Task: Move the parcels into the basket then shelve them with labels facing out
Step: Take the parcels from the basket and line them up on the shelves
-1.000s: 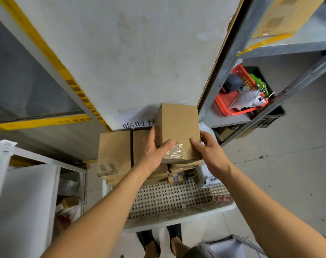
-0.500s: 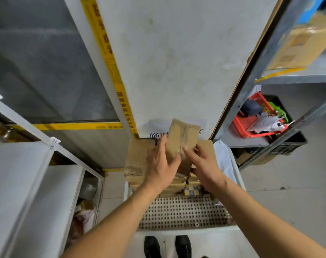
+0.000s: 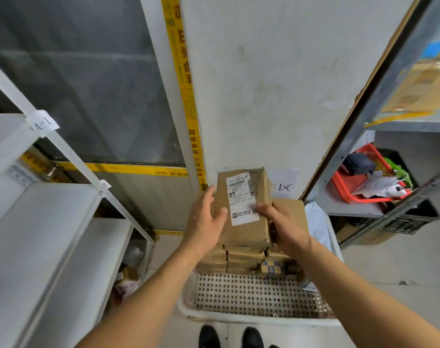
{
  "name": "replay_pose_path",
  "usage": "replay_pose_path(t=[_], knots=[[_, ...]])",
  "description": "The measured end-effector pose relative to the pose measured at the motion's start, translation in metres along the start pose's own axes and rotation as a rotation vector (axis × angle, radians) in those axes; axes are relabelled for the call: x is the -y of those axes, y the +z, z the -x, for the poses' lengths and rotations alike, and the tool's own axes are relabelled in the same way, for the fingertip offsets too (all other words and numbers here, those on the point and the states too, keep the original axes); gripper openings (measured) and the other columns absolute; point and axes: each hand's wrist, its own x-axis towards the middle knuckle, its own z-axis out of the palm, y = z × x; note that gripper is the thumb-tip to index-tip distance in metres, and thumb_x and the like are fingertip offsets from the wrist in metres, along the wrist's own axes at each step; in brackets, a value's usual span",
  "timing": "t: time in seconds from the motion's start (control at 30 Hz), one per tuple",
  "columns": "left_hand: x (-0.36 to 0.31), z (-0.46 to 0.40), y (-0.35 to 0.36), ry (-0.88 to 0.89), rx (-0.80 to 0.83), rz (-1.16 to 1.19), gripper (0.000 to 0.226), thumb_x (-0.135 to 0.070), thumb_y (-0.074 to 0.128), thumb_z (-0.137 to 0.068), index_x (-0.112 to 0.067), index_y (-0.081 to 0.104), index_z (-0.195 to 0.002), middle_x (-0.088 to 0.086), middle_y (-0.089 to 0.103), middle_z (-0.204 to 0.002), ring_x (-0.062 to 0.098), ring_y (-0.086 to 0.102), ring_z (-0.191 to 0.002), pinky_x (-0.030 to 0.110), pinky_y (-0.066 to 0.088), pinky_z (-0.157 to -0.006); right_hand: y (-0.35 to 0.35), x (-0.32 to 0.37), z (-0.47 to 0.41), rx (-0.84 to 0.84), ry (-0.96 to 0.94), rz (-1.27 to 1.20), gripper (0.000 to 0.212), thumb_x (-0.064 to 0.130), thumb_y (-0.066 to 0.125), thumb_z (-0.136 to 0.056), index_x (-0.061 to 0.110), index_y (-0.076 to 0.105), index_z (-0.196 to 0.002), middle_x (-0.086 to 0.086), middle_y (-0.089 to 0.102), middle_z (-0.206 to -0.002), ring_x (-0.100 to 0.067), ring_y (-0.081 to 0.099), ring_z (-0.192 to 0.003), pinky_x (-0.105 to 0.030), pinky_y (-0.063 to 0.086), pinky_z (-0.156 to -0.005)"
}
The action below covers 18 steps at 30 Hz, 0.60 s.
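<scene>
Left hand (image 3: 206,223): grips the left edge of the cardboard parcel (image 3: 244,212); thumb lies across the front face beside the label, the other fingers curl round behind the edge.
Right hand (image 3: 284,226): grips the parcel's right edge; thumb tip presses on the lower right corner of the shipping label (image 3: 241,198), the remaining fingers are hidden behind the box.
Held parcel: flat brown box, held upright between both hands above the stack, its broad face turned to the camera; a strip of clear tape crosses the top right corner.
Label: white, printed with a barcode and small text too fine to read; sits on the upper half of the facing side.
Parcel stack (image 3: 249,259): more brown cartons piled at the far end of the basket, directly under the held parcel; one carries blue-and-white checked tape (image 3: 271,267).
Basket (image 3: 251,295): white plastic, perforated bottom, its near half bare; stands on the floor just ahead of the person's black shoes (image 3: 209,336).
White shelving (image 3: 45,222): to the left, tiers with paper tags on the upright, one reading "A-1" (image 3: 42,123).
Metal rack (image 3: 379,136): to the right; a red tray (image 3: 352,187) of mixed items rests on its lower shelf, a cardboard box (image 3: 424,89) on the shelf above.
Wall (image 3: 276,84): white, behind the parcel, edged with yellow printed tape (image 3: 183,84).
</scene>
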Motion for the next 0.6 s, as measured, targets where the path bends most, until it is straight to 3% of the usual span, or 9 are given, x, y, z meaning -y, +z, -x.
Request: replay_pose_path(t=[0.03,0.1,0.17,0.23,0.33,0.47,0.53,0.6], knots=[[0.005,-0.002,-0.005,-0.071,0.011,0.007,0.075,-0.049,0.064,-0.101,-0.038,0.025,-0.164,-0.007,0.039,-0.164,0.014,0.042,-0.146,0.037,0.041,-0.119,-0.001,-0.002,0.000,0.003,0.019,-0.008,0.059,0.031,0.076,-0.090,0.011,0.058,-0.142,-0.016,0.074,-0.127,-0.036,0.069,-0.122,-0.043,0.061,-0.089],[0.013,-0.002,-0.013,-0.203,0.114,0.238,0.069,-0.059,0.070,-0.094,-0.044,0.040,-0.155,-0.008,0.050,-0.158,0.015,0.056,-0.137,0.046,0.047,-0.115,-0.004,-0.004,-0.001,0.025,0.029,0.007,0.052,0.032,0.072,-0.095,0.018,0.060,-0.144,-0.013,0.072,-0.133,-0.037,0.063,-0.130,-0.042,0.058,-0.094],[0.016,0.006,-0.014,-0.256,0.204,0.483,0.047,-0.053,0.074,-0.092,-0.049,0.056,-0.136,-0.011,0.069,-0.138,0.009,0.071,-0.117,0.040,0.056,-0.104,-0.005,-0.003,0.000,0.072,0.031,0.020,0.054,0.034,0.071,-0.096,0.024,0.058,-0.148,-0.012,0.066,-0.143,-0.038,0.058,-0.137,-0.055,0.047,-0.114],[0.021,0.011,-0.012,-0.228,0.186,0.545,0.039,-0.046,0.073,-0.095,-0.048,0.060,-0.131,-0.015,0.074,-0.128,0.008,0.072,-0.114,0.039,0.058,-0.100,-0.006,-0.002,0.001,0.115,0.029,0.067,0.057,0.035,0.073,-0.096,0.027,0.056,-0.150,-0.011,0.063,-0.148,-0.038,0.055,-0.140,-0.063,0.035,-0.122],[0.028,0.017,-0.014,-0.199,0.128,0.600,0.034,-0.032,0.069,-0.101,-0.046,0.059,-0.131,-0.011,0.074,-0.131,0.011,0.071,-0.119,0.039,0.059,-0.099,0.003,0.002,0.003,0.145,0.004,0.203,0.046,0.032,0.066,-0.103,0.035,0.058,-0.148,0.000,0.067,-0.143,-0.026,0.061,-0.136,-0.062,0.042,-0.117],[0.032,0.030,-0.029,-0.192,0.034,0.566,0.036,-0.026,0.064,-0.105,-0.042,0.054,-0.135,-0.020,0.074,-0.120,-0.001,0.072,-0.108,0.022,0.060,-0.085,0.028,0.009,0.003,0.211,-0.033,0.308,0.036,0.035,0.059,-0.106,0.044,0.062,-0.141,0.011,0.071,-0.136,-0.015,0.065,-0.129,-0.058,0.049,-0.111],[0.037,0.040,-0.040,-0.209,-0.031,0.530,0.037,-0.035,0.067,-0.103,-0.045,0.054,-0.136,-0.024,0.074,-0.118,-0.004,0.070,-0.109,0.026,0.059,-0.092,0.044,0.012,0.002,0.256,-0.042,0.337,0.036,0.037,0.058,-0.107,0.042,0.061,-0.142,0.011,0.071,-0.135,-0.016,0.065,-0.129,-0.058,0.050,-0.109],[0.045,0.051,-0.053,-0.230,-0.099,0.498,0.051,-0.055,0.073,-0.094,-0.051,0.054,-0.141,-0.022,0.071,-0.129,0.003,0.067,-0.121,0.041,0.055,-0.106,0.060,0.012,-0.001,0.304,-0.059,0.360,0.036,0.036,0.056,-0.108,0.039,0.060,-0.144,0.010,0.072,-0.134,-0.017,0.066,-0.127,-0.055,0.053,-0.107]])
